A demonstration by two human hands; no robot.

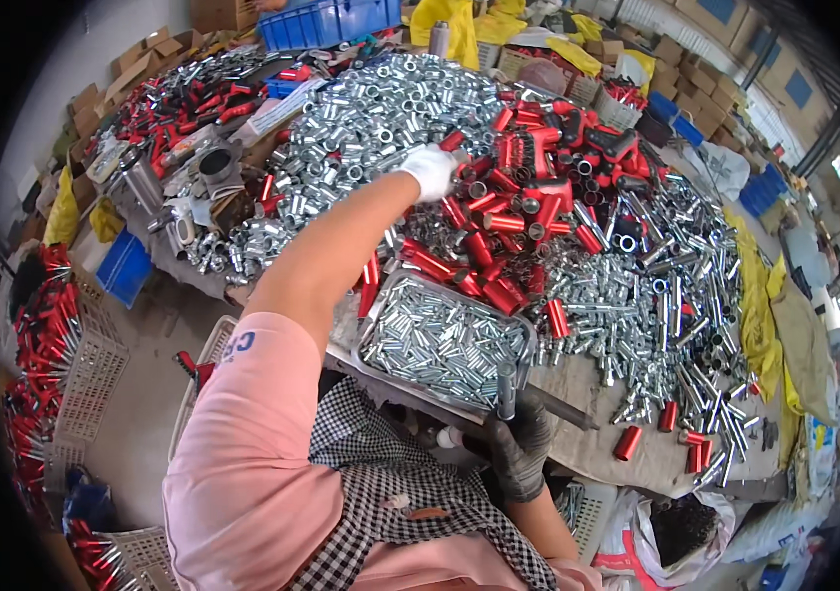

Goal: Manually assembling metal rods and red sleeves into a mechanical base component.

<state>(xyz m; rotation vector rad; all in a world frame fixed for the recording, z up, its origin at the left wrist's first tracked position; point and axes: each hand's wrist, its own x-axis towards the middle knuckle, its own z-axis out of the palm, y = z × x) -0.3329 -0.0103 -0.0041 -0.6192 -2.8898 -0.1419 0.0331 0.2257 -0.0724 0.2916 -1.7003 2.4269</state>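
Observation:
My left hand (pixel 430 172), in a white glove, reaches far over the heaped table, its fingers closed at a short red tube (pixel 452 141) at the edge of the red pile. Part of the grip is hidden by the glove. Close to my body, my right hand (pixel 520 448), in a dark grey glove, holds a silver metal cylinder (pixel 506 391) upright. This cylinder stands in front of the near right corner of a metal tray (pixel 366 357) full of small silver pins (pixel 440 340). Beyond the tray lie many red tubes (pixel 504 223) and red tool housings (pixel 548 187).
Silver ring-shaped collars (pixel 381 108) are heaped at the back left, slim metal fittings (pixel 617 305) at the right. A dark bar (pixel 568 414) lies beside my right hand. Crates with red-handled tools (pixel 90 379) stand left, a blue crate (pixel 331 25) behind. An open sack (pixel 681 537) sits lower right.

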